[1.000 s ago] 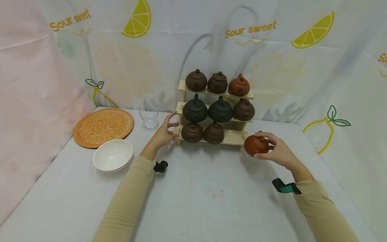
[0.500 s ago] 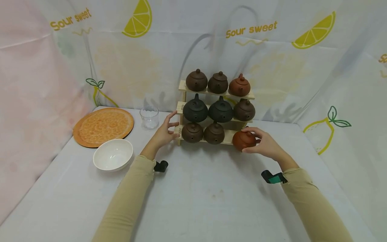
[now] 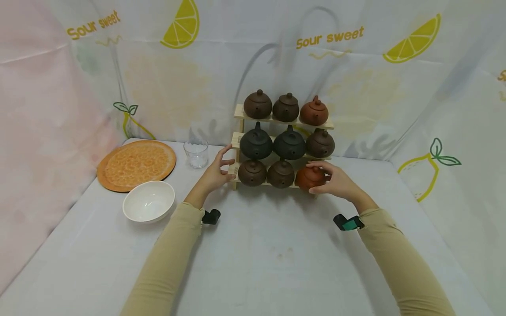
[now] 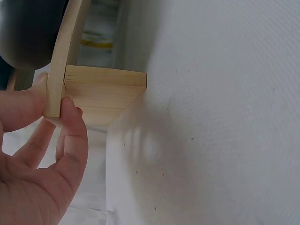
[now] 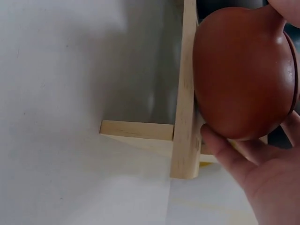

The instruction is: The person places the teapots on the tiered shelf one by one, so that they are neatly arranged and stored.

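Note:
My right hand (image 3: 339, 182) holds a reddish-orange clay teapot (image 3: 307, 177) at the right end of the bottom tier of a wooden display rack (image 3: 323, 125). In the right wrist view that teapot (image 5: 243, 75) sits against the board (image 5: 185, 145), fingers along its side and a fingertip by its spout. My left hand (image 3: 213, 177) grips the left end of the same tier; the left wrist view shows thumb and fingers pinching the board (image 4: 57, 89). Beside the held teapot stand two brown teapots (image 3: 281, 174). The middle and top tiers carry several more, dark and brown, one reddish (image 3: 314, 112).
Left of the rack stand a clear glass (image 3: 196, 153), a white bowl (image 3: 148, 202) and a round orange mat (image 3: 136, 164). A white cloth covers the table (image 3: 276, 259), and a lemon-print curtain (image 3: 221, 66) hangs behind.
My right hand has moved left with the reddish-orange teapot, from beside the rack onto the right end of its bottom tier. The left hand has stayed at the rack's left end.

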A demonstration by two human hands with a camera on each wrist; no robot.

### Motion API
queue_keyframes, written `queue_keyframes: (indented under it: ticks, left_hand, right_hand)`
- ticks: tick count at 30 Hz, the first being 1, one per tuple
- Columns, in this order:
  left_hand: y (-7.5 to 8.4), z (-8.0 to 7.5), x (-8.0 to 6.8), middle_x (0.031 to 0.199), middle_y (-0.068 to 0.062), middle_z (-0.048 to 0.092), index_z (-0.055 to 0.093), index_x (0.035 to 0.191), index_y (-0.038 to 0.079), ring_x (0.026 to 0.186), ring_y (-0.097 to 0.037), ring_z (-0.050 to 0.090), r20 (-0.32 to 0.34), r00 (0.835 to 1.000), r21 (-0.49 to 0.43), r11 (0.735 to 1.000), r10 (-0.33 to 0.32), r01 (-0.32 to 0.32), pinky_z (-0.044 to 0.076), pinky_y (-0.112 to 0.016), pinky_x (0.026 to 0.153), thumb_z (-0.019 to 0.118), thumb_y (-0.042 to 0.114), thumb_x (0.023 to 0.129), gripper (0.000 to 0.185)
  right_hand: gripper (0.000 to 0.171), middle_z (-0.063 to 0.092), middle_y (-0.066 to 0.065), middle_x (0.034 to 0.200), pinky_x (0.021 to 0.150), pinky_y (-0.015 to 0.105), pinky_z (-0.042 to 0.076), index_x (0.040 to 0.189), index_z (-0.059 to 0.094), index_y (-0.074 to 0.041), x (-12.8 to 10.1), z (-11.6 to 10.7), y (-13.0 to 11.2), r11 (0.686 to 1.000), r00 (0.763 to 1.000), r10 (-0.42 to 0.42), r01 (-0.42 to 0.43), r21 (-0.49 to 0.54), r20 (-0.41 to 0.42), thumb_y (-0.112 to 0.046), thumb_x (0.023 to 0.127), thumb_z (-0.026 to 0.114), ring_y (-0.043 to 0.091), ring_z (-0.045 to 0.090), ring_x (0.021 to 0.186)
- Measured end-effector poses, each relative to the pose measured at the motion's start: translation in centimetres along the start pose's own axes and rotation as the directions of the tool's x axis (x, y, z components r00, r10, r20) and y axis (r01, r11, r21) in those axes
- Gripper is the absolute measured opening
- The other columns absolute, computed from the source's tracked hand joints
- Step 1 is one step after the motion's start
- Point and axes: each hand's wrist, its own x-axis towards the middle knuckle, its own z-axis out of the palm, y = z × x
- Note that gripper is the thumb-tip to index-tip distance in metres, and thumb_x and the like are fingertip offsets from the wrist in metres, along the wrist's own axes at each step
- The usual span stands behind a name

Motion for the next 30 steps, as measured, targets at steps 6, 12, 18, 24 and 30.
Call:
queue_keyframes:
  ticks: [6, 12, 18, 24, 30]
  left_hand:
    - [0.1, 0.1, 0.0, 0.139, -0.021, 0.041, 0.011, 0.149, 0.032, 0.097, -0.04, 0.054, -0.004, 1.0, 0.004, 1.0, -0.006, 0.006, 0.047, -0.034, 0.074, 0.06, -0.01, 0.085, 0.09]
    - [0.0, 0.1, 0.0, 0.139, -0.021, 0.041, 0.011, 0.149, 0.031, 0.1, -0.042, 0.053, -0.005, 1.0, 0.01, 1.0, 0.002, -0.002, 0.047, -0.035, 0.076, 0.06, -0.01, 0.085, 0.09]
    - [-0.2, 0.0, 0.0, 0.138, -0.022, 0.041, 0.011, 0.149, 0.03, 0.095, -0.04, 0.055, -0.002, 1.0, -0.003, 1.0, 0.007, -0.007, 0.047, -0.033, 0.074, 0.059, -0.011, 0.085, 0.09]
    - [-0.2, 0.0, -0.3, 0.139, -0.02, 0.042, 0.01, 0.149, 0.032, 0.093, -0.037, 0.056, -0.011, 1.0, 0.065, 0.998, -0.002, 0.003, 0.049, -0.037, 0.075, 0.06, -0.006, 0.086, 0.088]
    - [0.8, -0.6, -1.8, 0.135, -0.023, 0.045, 0.022, 0.147, 0.013, 0.109, -0.042, 0.053, -0.008, 0.998, 0.322, 0.945, 0.065, -0.059, 0.045, -0.048, 0.086, 0.064, 0.01, 0.088, 0.072]
  right_hand:
    - [0.065, 0.034, 0.018, 0.134, 0.098, 0.05, 0.033, 0.133, 0.044, 0.001, -0.1, 0.0, 0.0, 0.997, 1.0, -0.024, 0.025, 0.074, -0.003, -0.002, 0.076, 0.075, 0.035, 0.038, 0.122]
    - [0.067, 0.036, 0.018, 0.136, 0.095, 0.05, 0.037, 0.135, 0.042, 0.001, -0.6, -0.2, -0.1, 0.997, 1.0, 0.012, -0.011, 0.079, -0.015, -0.003, 0.077, 0.074, 0.041, 0.041, 0.12]
    - [0.066, 0.036, 0.017, 0.138, 0.095, 0.05, 0.037, 0.135, 0.042, 0.0, -0.6, 0.0, 0.2, 0.997, 1.0, 0.015, -0.013, 0.078, -0.015, -0.004, 0.078, 0.074, 0.041, 0.042, 0.12]
    - [0.069, 0.031, 0.015, 0.143, 0.096, 0.049, 0.037, 0.139, 0.038, -0.005, -1.2, 0.3, 0.5, 0.995, 0.997, 0.057, -0.054, 0.081, -0.043, -0.013, 0.08, 0.074, 0.04, 0.036, 0.126]
    - [0.064, 0.033, 0.019, 0.143, 0.095, 0.052, 0.036, 0.139, 0.036, -0.004, -2.9, -0.8, 0.1, 0.998, 0.992, 0.054, -0.049, 0.046, -0.115, -0.013, 0.085, 0.069, 0.041, 0.036, 0.126]
